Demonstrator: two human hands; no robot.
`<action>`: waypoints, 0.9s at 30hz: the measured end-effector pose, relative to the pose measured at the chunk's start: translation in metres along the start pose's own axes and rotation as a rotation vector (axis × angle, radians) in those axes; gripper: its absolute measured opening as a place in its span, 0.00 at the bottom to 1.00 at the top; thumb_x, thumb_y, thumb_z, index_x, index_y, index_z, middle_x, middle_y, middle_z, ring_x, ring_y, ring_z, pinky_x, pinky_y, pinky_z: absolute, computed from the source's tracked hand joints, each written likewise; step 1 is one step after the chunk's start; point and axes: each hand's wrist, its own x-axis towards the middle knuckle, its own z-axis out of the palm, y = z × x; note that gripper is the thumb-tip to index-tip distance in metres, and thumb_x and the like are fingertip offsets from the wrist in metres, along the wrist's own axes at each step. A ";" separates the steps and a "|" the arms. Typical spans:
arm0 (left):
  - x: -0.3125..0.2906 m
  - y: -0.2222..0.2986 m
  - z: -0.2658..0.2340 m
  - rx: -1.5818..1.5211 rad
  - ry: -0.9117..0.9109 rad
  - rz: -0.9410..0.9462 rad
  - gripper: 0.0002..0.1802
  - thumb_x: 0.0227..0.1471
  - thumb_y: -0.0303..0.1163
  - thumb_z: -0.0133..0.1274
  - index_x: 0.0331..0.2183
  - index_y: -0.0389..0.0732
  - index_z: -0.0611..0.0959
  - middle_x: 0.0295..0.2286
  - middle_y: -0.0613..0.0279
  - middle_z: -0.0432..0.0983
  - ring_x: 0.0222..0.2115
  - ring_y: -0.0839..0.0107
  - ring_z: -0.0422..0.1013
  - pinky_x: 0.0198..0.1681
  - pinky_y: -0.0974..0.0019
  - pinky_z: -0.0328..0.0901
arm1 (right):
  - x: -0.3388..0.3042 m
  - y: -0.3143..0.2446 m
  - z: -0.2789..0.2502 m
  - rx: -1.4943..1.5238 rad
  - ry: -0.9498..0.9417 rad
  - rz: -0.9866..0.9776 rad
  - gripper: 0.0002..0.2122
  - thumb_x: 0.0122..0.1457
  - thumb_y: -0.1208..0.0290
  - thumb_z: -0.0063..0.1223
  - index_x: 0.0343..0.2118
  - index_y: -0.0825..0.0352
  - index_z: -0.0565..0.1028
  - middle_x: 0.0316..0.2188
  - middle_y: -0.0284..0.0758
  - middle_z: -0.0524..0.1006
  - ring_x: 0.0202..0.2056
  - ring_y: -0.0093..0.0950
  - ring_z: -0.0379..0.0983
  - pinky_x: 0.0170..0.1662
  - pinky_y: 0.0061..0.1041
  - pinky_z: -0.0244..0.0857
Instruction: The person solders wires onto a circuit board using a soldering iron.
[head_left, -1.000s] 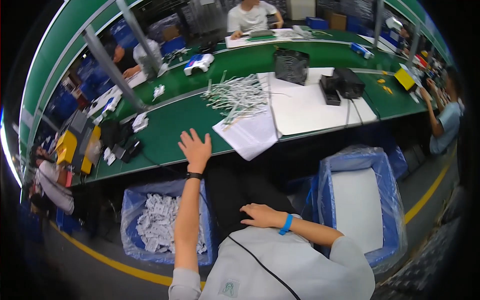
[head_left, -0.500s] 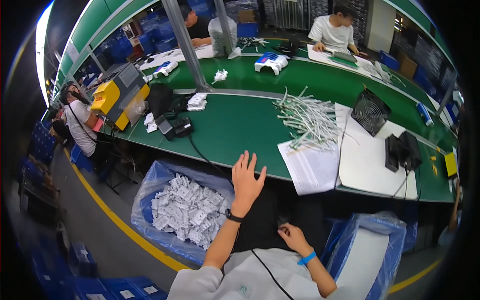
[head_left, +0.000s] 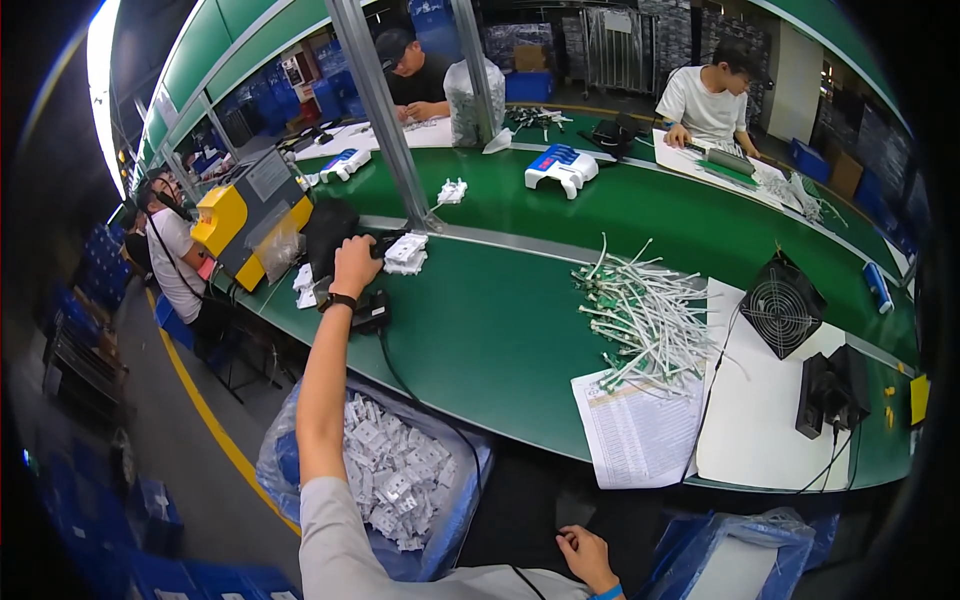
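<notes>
My left hand [head_left: 355, 266] reaches over the far left of the green bench, with its fingertips curled out of sight beside a black bag [head_left: 330, 232] and a dark item. Just right of the fingers lies a small stack of white plastic parts [head_left: 405, 254]; I cannot tell if they touch. A black boxy device [head_left: 371, 312] with a cable stands below the wrist. My right hand [head_left: 587, 556] rests low on my dark-clothed lap, fingers loosely curled, with nothing visible in it.
A lined bin [head_left: 476, 480] of white parts stands below the bench. White cables [head_left: 650, 318] lie over a printed sheet [head_left: 640, 435]. Right of them are a black fan [head_left: 783, 308] and black adapters [head_left: 832, 390]. A yellow-grey machine [head_left: 250, 215] stands left. Co-workers sit beyond.
My left hand has moved forward and left, from above the bench's near edge to the bag and white stack. The view has shifted. My right hand stays at my lap.
</notes>
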 end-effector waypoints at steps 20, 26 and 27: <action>0.019 -0.004 0.010 -0.223 0.437 -0.050 0.06 0.56 0.25 0.53 0.37 0.35 0.78 0.41 0.46 0.73 0.46 0.46 0.69 0.48 0.49 0.66 | -0.005 -0.013 -0.006 0.004 -0.104 -0.035 0.12 0.60 0.64 0.59 0.41 0.66 0.81 0.26 0.33 0.82 0.25 0.30 0.78 0.31 0.30 0.71; -0.009 0.140 -0.130 -0.260 0.505 0.574 0.07 0.55 0.21 0.54 0.38 0.34 0.78 0.51 0.47 0.72 0.49 0.44 0.74 0.48 0.54 0.73 | -0.003 -0.005 0.004 -0.037 -0.138 -0.035 0.13 0.61 0.63 0.58 0.42 0.66 0.80 0.28 0.35 0.82 0.28 0.33 0.80 0.33 0.32 0.73; -0.015 0.156 -0.146 -0.169 0.600 0.784 0.08 0.51 0.19 0.55 0.37 0.33 0.79 0.49 0.48 0.74 0.53 0.47 0.73 0.53 0.55 0.72 | -0.002 -0.007 0.005 -0.032 -0.137 -0.062 0.13 0.61 0.63 0.58 0.42 0.67 0.80 0.28 0.35 0.82 0.28 0.33 0.80 0.32 0.32 0.72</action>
